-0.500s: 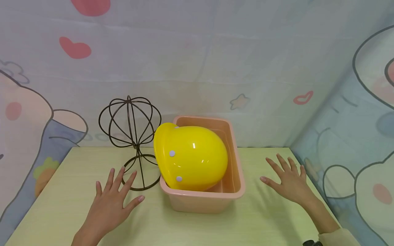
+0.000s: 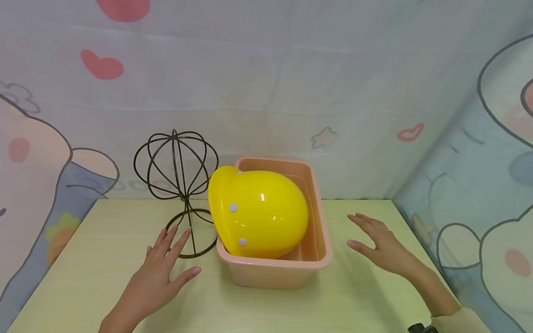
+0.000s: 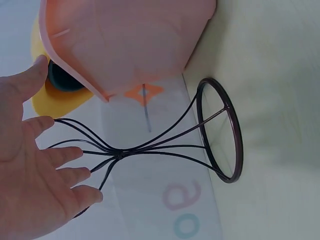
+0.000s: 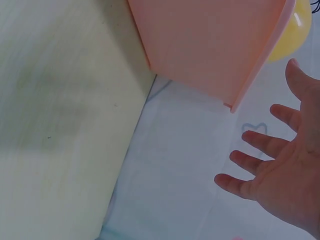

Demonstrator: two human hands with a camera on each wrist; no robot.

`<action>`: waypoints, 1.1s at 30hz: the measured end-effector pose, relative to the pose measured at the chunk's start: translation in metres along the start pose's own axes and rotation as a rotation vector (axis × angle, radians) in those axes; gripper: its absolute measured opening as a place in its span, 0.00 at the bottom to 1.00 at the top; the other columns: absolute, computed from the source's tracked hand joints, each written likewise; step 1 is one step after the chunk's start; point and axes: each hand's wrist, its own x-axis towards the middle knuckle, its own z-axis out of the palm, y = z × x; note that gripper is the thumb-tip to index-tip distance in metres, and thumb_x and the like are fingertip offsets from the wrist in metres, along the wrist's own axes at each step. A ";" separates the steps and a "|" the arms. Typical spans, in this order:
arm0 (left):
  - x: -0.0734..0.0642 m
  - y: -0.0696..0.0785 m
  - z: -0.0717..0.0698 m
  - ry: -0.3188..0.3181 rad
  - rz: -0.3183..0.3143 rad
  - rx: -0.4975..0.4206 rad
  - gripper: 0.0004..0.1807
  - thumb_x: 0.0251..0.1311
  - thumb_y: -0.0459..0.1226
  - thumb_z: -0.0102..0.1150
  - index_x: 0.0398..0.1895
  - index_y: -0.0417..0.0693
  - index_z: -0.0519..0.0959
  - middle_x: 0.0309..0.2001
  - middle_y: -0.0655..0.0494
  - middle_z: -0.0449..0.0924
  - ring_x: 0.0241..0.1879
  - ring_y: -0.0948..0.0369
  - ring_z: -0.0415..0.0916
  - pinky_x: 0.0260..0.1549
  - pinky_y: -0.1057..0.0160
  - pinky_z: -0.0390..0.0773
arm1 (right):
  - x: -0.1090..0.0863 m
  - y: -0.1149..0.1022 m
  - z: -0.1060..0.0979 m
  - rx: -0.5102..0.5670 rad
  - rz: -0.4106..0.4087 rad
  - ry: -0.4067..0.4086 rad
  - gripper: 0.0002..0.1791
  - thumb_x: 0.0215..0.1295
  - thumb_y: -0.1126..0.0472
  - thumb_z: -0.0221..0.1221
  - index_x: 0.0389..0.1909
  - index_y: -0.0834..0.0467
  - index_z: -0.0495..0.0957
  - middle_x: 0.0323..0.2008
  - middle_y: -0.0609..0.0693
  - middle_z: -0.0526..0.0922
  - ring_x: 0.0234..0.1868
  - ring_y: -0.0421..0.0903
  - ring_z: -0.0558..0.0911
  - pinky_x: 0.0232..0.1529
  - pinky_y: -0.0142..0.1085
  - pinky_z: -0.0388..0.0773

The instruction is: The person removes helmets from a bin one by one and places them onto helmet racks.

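Observation:
A shiny yellow helmet (image 2: 266, 208) with pale round studs lies on its side in a pink plastic basin (image 2: 275, 273), its brim over the left rim. To the left of the basin stands a dark wire stand (image 2: 187, 199) with a cage-like round top and a ring base. My left hand (image 2: 154, 277) hovers in front of the stand, fingers spread and holding nothing; in the left wrist view its fingertips overlap the wires. Right of the basin, my right hand (image 2: 385, 252) is held in the air with straight fingers, palm turned toward the basin, apart from it.
The pale wooden table (image 2: 350, 296) ends at a fabric backdrop (image 2: 366, 92) printed with cartoon figures, which rises behind it and along both sides. A dark object (image 2: 422, 328) shows at the right sleeve (image 2: 458, 321).
Both hands have shifted slightly inward toward the basin, and the right palm has turned more to face it. The helmet, basin and wire stand have stayed put.

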 end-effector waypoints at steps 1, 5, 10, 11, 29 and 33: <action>0.000 0.001 0.000 0.007 0.004 -0.008 0.43 0.57 0.58 0.53 0.71 0.57 0.48 0.70 0.41 0.42 0.69 0.47 0.32 0.58 0.33 0.44 | 0.000 -0.001 0.001 0.013 -0.013 -0.005 0.32 0.62 0.54 0.58 0.64 0.60 0.61 0.62 0.65 0.60 0.61 0.66 0.58 0.51 0.67 0.57; 0.001 0.004 -0.001 0.020 0.011 -0.030 0.42 0.57 0.57 0.54 0.71 0.59 0.48 0.70 0.43 0.42 0.69 0.47 0.34 0.59 0.34 0.46 | 0.002 -0.008 0.002 0.037 -0.052 -0.027 0.31 0.62 0.55 0.58 0.63 0.62 0.62 0.61 0.63 0.63 0.60 0.64 0.60 0.54 0.63 0.60; 0.003 0.010 -0.003 0.018 0.004 -0.058 0.43 0.56 0.57 0.54 0.71 0.63 0.47 0.70 0.43 0.43 0.66 0.40 0.43 0.54 0.32 0.55 | 0.004 -0.016 0.005 0.057 -0.070 -0.067 0.31 0.62 0.52 0.57 0.63 0.60 0.62 0.62 0.59 0.64 0.61 0.60 0.62 0.55 0.61 0.61; 0.004 0.011 -0.003 0.021 0.003 -0.061 0.43 0.56 0.58 0.54 0.71 0.64 0.46 0.70 0.42 0.43 0.65 0.39 0.46 0.52 0.31 0.58 | 0.005 -0.017 0.006 0.061 -0.075 -0.074 0.31 0.62 0.52 0.57 0.63 0.59 0.62 0.62 0.58 0.65 0.61 0.60 0.62 0.55 0.61 0.61; 0.014 0.031 -0.004 0.094 0.070 -0.138 0.40 0.55 0.51 0.60 0.69 0.58 0.55 0.62 0.43 0.62 0.60 0.45 0.59 0.49 0.36 0.66 | 0.012 -0.033 0.015 0.127 -0.161 -0.106 0.29 0.61 0.53 0.58 0.61 0.57 0.66 0.59 0.49 0.69 0.59 0.51 0.68 0.54 0.53 0.69; 0.019 0.033 -0.003 0.116 0.073 -0.160 0.39 0.54 0.49 0.62 0.68 0.55 0.58 0.60 0.44 0.64 0.55 0.48 0.65 0.47 0.39 0.70 | 0.012 -0.035 0.015 0.140 -0.152 -0.112 0.29 0.60 0.52 0.59 0.60 0.58 0.67 0.58 0.50 0.70 0.58 0.50 0.69 0.53 0.52 0.70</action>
